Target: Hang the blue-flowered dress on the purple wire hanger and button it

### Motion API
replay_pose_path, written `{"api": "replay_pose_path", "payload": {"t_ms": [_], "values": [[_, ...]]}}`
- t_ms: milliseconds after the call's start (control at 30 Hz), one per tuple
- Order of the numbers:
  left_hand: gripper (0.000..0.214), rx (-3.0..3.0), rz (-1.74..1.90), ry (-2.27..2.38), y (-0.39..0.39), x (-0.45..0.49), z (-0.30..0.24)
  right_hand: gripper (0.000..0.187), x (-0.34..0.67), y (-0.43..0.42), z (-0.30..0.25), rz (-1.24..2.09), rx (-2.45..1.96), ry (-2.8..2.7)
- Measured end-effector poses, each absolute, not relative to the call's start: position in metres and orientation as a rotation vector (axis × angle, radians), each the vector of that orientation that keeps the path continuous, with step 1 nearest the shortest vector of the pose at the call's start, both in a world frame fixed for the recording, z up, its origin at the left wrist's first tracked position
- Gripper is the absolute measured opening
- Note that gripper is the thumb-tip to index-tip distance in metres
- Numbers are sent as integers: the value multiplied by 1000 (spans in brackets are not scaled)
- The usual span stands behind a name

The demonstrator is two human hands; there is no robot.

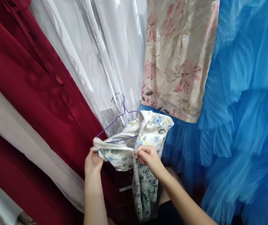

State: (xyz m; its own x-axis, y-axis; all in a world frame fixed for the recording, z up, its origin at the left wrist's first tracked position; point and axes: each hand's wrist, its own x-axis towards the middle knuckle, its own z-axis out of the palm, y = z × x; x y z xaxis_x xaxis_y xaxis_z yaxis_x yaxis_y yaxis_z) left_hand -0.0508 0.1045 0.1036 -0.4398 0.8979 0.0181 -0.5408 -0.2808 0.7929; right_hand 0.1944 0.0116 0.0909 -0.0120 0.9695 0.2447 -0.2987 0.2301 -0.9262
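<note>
A white floral blouse (156, 137) with blue and yellow flowers hangs on a thin purple hanger (111, 124) in the middle of the view. My left hand (93, 162) pinches the blouse's edge at its left shoulder, by the hanger's lower left corner. My right hand (148, 156) grips the front edge of the blouse near its centre. Between the two hands the white edge is pulled taut. The blouse's lower front panel dangles below my right hand. Both sets of fingertips are partly hidden by cloth.
Red curtain-like fabric (42, 84) hangs on the left, with white drapes (122, 40) behind the hanger. A beige garment with pink flowers (178, 62) hangs above right. Layered blue tulle (237, 103) fills the right side.
</note>
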Motion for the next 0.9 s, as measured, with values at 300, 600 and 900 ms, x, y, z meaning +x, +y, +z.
{"api": "replay_pose_path", "payload": {"t_ms": [300, 600, 900], "values": [[28, 266, 1583, 712, 33, 15, 23, 23, 222, -12, 18, 1090, -728, -283], [21, 857, 1403, 446, -15, 54, 71, 22, 208, -24, 15, 534, -958, -430], [14, 1336, 1226, 823, -14, 60, 52, 47, 195, -35, 35, 1140, -954, -1087]]}}
